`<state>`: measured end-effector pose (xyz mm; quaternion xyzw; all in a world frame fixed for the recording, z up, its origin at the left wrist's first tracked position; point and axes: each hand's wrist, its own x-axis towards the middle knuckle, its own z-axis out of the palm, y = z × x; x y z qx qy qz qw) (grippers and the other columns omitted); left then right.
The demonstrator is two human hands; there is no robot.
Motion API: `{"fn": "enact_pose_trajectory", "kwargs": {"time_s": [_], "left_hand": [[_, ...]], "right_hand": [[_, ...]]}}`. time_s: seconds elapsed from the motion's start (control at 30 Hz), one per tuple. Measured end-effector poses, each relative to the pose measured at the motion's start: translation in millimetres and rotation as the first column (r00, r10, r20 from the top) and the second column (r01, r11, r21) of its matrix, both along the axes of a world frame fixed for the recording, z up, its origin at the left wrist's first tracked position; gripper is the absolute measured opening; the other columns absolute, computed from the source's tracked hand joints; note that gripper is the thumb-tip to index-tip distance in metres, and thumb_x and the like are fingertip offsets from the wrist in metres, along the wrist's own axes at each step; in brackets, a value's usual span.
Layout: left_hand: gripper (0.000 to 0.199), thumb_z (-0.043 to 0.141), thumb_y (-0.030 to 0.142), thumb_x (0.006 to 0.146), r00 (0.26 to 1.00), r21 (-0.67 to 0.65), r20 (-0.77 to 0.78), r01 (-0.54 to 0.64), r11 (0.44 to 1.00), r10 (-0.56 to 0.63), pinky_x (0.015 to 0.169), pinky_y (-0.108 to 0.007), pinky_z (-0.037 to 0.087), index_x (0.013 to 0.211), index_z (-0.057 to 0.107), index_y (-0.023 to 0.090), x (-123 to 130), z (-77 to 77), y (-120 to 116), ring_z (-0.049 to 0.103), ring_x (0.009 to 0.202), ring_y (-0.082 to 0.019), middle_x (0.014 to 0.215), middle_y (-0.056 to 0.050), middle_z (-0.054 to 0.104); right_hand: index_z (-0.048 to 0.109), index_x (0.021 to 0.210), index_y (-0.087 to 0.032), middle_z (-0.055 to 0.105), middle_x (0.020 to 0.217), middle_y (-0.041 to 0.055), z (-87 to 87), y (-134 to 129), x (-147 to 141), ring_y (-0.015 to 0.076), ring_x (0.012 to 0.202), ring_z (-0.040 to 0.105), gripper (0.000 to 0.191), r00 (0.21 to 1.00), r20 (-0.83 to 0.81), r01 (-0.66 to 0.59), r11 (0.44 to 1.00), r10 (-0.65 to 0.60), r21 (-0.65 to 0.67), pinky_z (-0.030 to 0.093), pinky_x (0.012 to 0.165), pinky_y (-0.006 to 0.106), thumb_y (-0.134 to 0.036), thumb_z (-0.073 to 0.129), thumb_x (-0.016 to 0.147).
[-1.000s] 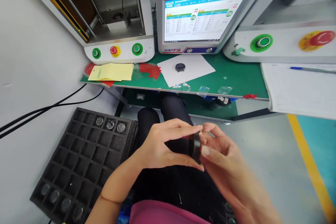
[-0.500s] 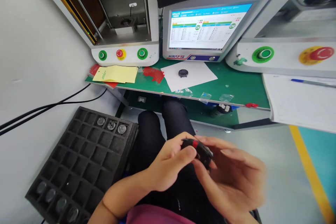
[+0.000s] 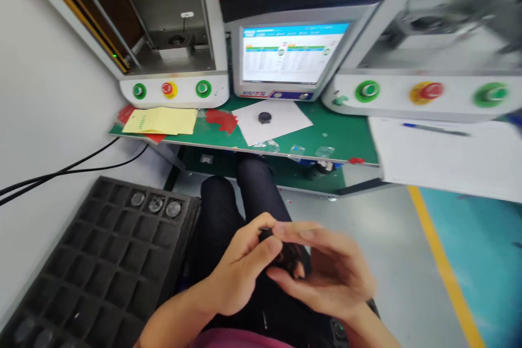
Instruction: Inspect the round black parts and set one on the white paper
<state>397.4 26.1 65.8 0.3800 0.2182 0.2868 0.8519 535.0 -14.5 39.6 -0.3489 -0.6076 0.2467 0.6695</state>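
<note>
Above my lap, my left hand (image 3: 248, 263) pinches a black rounded piece (image 3: 287, 256) that looks like a watch case, thumb on top. From the other side, the fingers and thumb of my right hand (image 3: 326, 266) close round the same piece. Fingers cover much of it, and blur hides its details. A similar dark watch case (image 3: 265, 117) lies on a white sheet of paper (image 3: 287, 125) on the green bench, apart from both hands.
At left, a black foam tray (image 3: 101, 253) holds several round watch cases in its pockets. Beyond the bench edge stand a lit monitor (image 3: 293, 57) and machines with green and red buttons. Yellow paper (image 3: 161, 121), red tape scraps (image 3: 221, 119) and a pen (image 3: 436, 129) lie on the bench.
The view has shifted right, so the hands and bench appear further left. Both hands still hold the black piece; its red mark, seen earlier, is now out of sight as my right fingers cover that part.
</note>
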Motion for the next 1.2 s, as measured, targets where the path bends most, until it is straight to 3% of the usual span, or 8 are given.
{"fn": "enact_pose_trajectory", "kwargs": {"time_s": [0.2, 0.4, 0.6, 0.77, 0.93, 1.2], "left_hand": [[0.027, 0.06, 0.04, 0.091, 0.995, -0.098, 0.091, 0.038, 0.994, -0.029, 0.054, -0.017, 0.036, 0.082, 0.055, 0.015, 1, 2.7, 2, 0.051, 0.06, -0.008, 0.066, 0.0, 0.057], [0.026, 0.059, 0.04, 0.091, 0.995, -0.156, 0.101, 0.04, 0.987, -0.024, 0.051, -0.017, 0.034, 0.083, 0.057, 0.015, 3, 9.5, -4, 0.05, 0.058, -0.008, 0.066, -0.001, 0.056], [0.029, 0.063, 0.042, 0.088, 0.994, -0.128, 0.108, 0.024, 0.991, -0.01, 0.055, -0.018, 0.035, 0.081, 0.062, 0.014, 7, 19.3, -8, 0.043, 0.058, -0.007, 0.065, 0.0, 0.053], [0.03, 0.059, 0.042, 0.091, 0.988, -0.142, 0.155, 0.004, 0.99, 0.018, 0.049, -0.02, 0.03, 0.079, 0.061, 0.014, 12, 20.3, -12, 0.043, 0.053, -0.008, 0.061, -0.001, 0.053], [0.038, 0.055, 0.044, 0.09, 0.987, -0.169, 0.149, -0.035, 0.985, 0.061, 0.045, -0.021, 0.025, 0.071, 0.06, 0.011, 16, 20.3, -14, 0.042, 0.048, -0.009, 0.055, -0.001, 0.049], [0.033, 0.054, 0.04, 0.092, 0.97, -0.192, 0.23, -0.039, 0.981, 0.083, 0.043, -0.019, 0.028, 0.076, 0.058, 0.011, 14, 12.5, -20, 0.044, 0.048, -0.01, 0.05, 0.0, 0.046]], "right_hand": [[0.048, 0.13, -0.018, 0.067, 0.112, 0.0101, 8.0, 3, 3, 0.017, 0.108, 0.065, 0.055, 0.996, 0.0, -0.087, 0.996, 0.087, 0.024, 0.056, 0.093, 0.027, -0.015, 0.074, 0.081], [0.048, 0.126, -0.027, 0.069, 0.112, 0.0022, 1.0, 3, -3, 0.0147, 0.106, 0.066, 0.063, 0.975, -0.161, -0.151, 0.988, 0.155, 0.035, 0.036, 0.117, 0.037, -0.022, 0.083, 0.075], [0.053, 0.12, -0.031, 0.069, 0.111, -0.0035, -1.5, 8, -12, 0.0095, 0.105, 0.065, 0.071, 0.877, -0.394, -0.265, 0.961, 0.273, 0.077, 0.044, 0.108, 0.022, -0.02, 0.091, 0.061], [0.054, 0.115, -0.027, 0.069, 0.107, -0.0001, 0.6, 4, -9, 0.0129, 0.104, 0.066, 0.065, 0.915, -0.346, -0.206, 0.978, 0.208, 0.043, 0.042, 0.111, 0.028, -0.024, 0.091, 0.061], [0.051, 0.116, -0.024, 0.066, 0.107, 0.006, 4.6, -3, -8, 0.0186, 0.106, 0.066, 0.049, 0.962, -0.226, -0.152, 0.988, 0.153, 0.021, 0.041, 0.112, 0.041, -0.025, 0.08, 0.077], [0.054, 0.104, -0.024, 0.068, 0.097, 0.0051, 3.7, -1, -14, 0.0178, 0.091, 0.069, 0.045, 0.926, -0.337, -0.183, 0.983, 0.173, 0.003, 0.049, 0.104, 0.041, -0.03, 0.085, 0.071]]}}
